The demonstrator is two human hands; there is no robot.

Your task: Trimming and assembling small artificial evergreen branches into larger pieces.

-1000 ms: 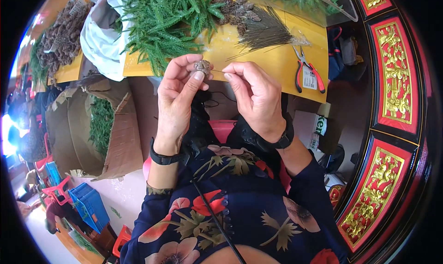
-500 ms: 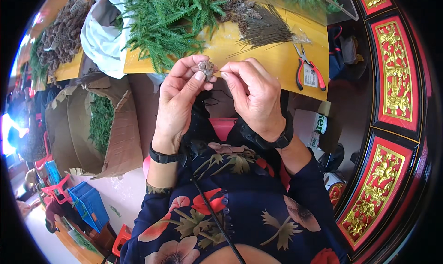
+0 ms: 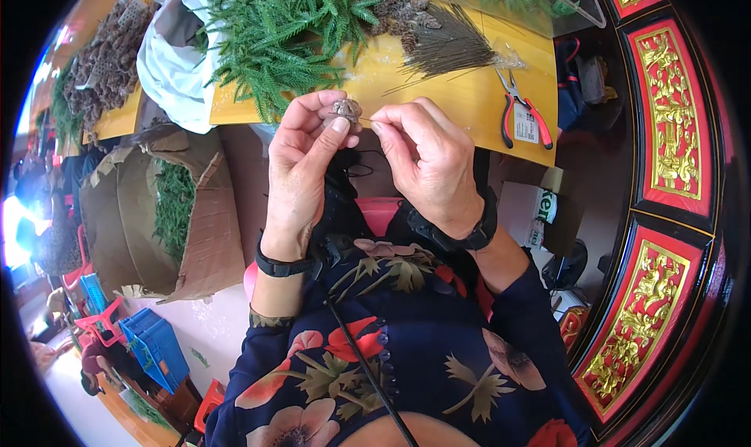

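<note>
My left hand (image 3: 301, 161) pinches a small brown pine cone (image 3: 345, 107) between thumb and fingertips, held just in front of the yellow table's (image 3: 469, 103) near edge. My right hand (image 3: 426, 161) is closed on a thin wire (image 3: 374, 117) whose end meets the cone's right side. Both wrists wear black bands. Beyond the hands a pile of green fir sprigs (image 3: 285, 32) lies on the table.
A bundle of thin dark wires (image 3: 450, 48) and red-handled pliers (image 3: 522, 118) lie on the table's right part, with more cones (image 3: 391, 9) behind. A white bag (image 3: 168, 64) sits left. A cardboard box (image 3: 156, 220) holding greenery stands on the floor; blue crates (image 3: 160, 345) below.
Both hands have lifted slightly toward the table edge, still working the wire against the cone. Nothing was let go.
</note>
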